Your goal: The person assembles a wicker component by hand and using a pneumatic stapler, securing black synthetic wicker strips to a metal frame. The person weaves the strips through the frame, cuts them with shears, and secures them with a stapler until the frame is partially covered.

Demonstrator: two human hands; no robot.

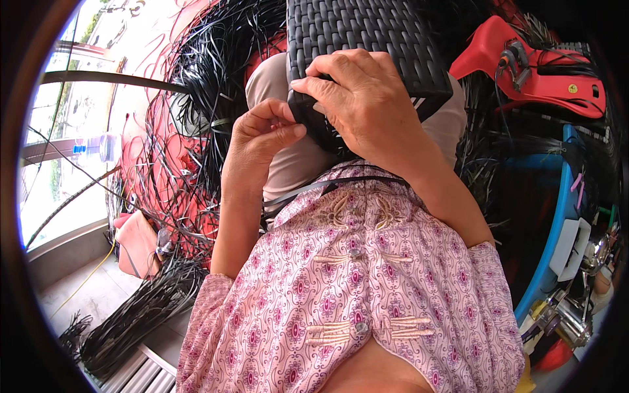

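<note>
A black woven plastic basket (363,33) rests on my lap, its near rim toward me. My left hand (259,139) is closed in a pinch at the basket's near left corner. Whatever lies between its thumb and fingertips is too small to make out. My right hand (367,98) lies over the near rim, with fingers bent and thumb and fingertips drawn together at the same corner. Its palm hides part of the weave, and I cannot make out what its fingertips grip. A thin black strip (373,178) runs across my lap below the basket.
Loose black strips (229,59) pile up at the left, with a tied bundle (134,321) lower down. A red plastic stool (557,82) with pliers (515,62) on it stands at the right. Below it is a blue-rimmed tub (553,229) beside metal kitchenware (573,321).
</note>
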